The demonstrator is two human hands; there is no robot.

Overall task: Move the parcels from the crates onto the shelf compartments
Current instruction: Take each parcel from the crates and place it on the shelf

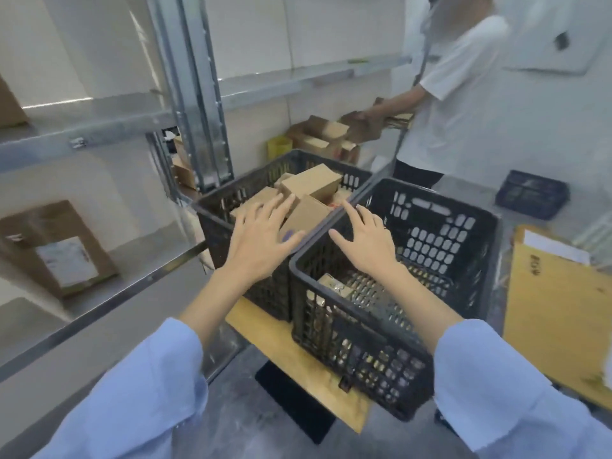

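Observation:
Two black plastic crates stand side by side on a wooden board. The far crate (215, 220) holds several brown cardboard parcels (311, 185). The near crate (371, 346) holds a small packet (334, 284) on its floor. My left hand (261, 236) hovers with fingers spread over the parcels in the far crate. My right hand (367, 236) hovers with fingers spread above the rim between the two crates. Neither hand holds anything. The metal shelf (99, 127) runs along the left, with a flat brown parcel (56, 246) lying in a lower compartment.
Another person in a white shirt (463, 94) stands behind the crates, handling boxes (324, 134) at the back. A yellow cardboard sheet (556, 306) lies at the right. A dark blue crate (530, 193) sits on the floor at the far right. A shelf post (195, 94) rises beside the far crate.

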